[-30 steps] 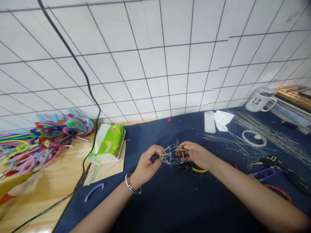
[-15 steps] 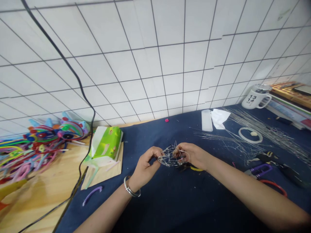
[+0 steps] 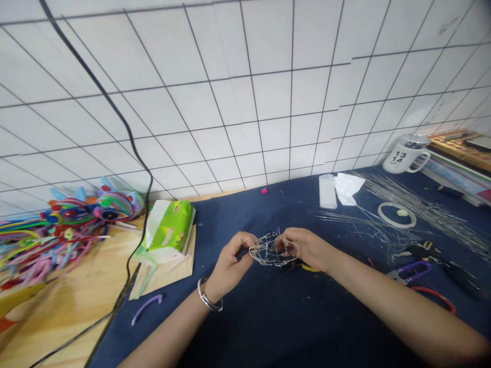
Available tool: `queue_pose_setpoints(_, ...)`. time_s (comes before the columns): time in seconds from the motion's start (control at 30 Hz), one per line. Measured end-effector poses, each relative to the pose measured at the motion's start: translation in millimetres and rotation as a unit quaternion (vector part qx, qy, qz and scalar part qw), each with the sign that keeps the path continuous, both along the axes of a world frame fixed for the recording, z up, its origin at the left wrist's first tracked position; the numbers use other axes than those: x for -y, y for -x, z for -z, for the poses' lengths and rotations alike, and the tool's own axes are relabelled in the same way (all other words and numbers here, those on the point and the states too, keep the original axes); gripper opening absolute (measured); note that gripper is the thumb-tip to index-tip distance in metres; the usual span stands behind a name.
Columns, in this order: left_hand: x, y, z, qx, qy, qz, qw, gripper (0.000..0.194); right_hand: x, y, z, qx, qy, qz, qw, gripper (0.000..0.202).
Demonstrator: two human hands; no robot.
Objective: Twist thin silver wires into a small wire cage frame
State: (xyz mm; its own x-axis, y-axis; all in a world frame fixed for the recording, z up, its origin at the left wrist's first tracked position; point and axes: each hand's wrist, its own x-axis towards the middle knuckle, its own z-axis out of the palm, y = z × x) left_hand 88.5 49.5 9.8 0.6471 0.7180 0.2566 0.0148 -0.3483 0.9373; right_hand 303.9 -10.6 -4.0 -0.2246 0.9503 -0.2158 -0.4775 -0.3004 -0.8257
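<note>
Between my two hands is a small rounded wire frame (image 3: 268, 253), an open mesh of thin silvery wires with a few loose ends poking up. My left hand (image 3: 236, 263), with a silver bangle at the wrist, pinches the frame's left rim between thumb and fingers. On the other side, my right hand (image 3: 301, 248) has its fingers closed at the upper right part of the frame, partly behind the wires. Just what those fingertips grip is hard to make out. A yellow-handled item (image 3: 310, 268) lies partly hidden under the right hand.
Loose metal wires (image 3: 433, 214), a wire coil (image 3: 397, 214), pliers (image 3: 425, 250), purple-handled scissors (image 3: 412, 271) and a white mug (image 3: 404, 153) lie to the right. On the left are a green tissue pack (image 3: 172, 225), a purple curved strip (image 3: 147, 308), colourful pipe cleaners (image 3: 57, 245) and a black cable (image 3: 130, 138).
The wire frame has turned slightly, so its mesh and right-hand loop show more openly. The right fingers have shifted a little; the left hand keeps its pinch.
</note>
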Motion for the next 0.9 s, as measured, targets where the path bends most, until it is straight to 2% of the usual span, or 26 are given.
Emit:
queue_pose_setpoints(0.1,-4.2,3.0,-1.7,0.008,0.012,-0.015,1.000,0.008,-2.5,-6.4,0.9,0.039,-0.003,0.009,0.999,0.015)
queue_pose_setpoints(0.27,-9.5,6.9,-4.0,0.006,0.028,-0.003,1.000,0.011,-6.2,-14.3,3.0,0.142,-0.002,0.033,0.989,0.015)
queue_pose_setpoints(0.37,-9.5,6.8,-5.2,0.014,0.053,-0.006,0.998,0.011,-3.6,-12.8,-4.4,0.235,-0.056,0.055,0.969,0.011)
queue_pose_setpoints(0.43,-9.0,6.3,-6.0,0.016,0.071,-0.001,0.997,0.011,0.1,-11.4,-14.8,0.298,-0.121,0.077,0.944,0.011)
queue_pose_setpoints(0.53,-8.5,5.5,-6.9,0.004,0.088,0.011,0.996,0.011,6.3,-10.8,-33.9,0.358,-0.239,0.069,0.900,0.019)
queue_pose_setpoints(0.63,-8.2,4.8,-6.7,-0.008,0.090,0.017,0.996,0.011,11.4,-10.4,-48.2,0.446,-0.337,0.026,0.829,0.023)
queue_pose_setpoints(0.73,-7.8,4.6,-6.3,-0.018,0.082,0.018,0.996,0.012,14.3,-8.6,-51.9,0.511,-0.375,0.001,0.774,0.025)
queue_pose_setpoints(0.9,-5.8,4.3,-7.6,-0.030,0.064,0.024,0.997,0.009,14.3,-3.2,-43.3,0.579,-0.416,-0.020,0.701,0.026)
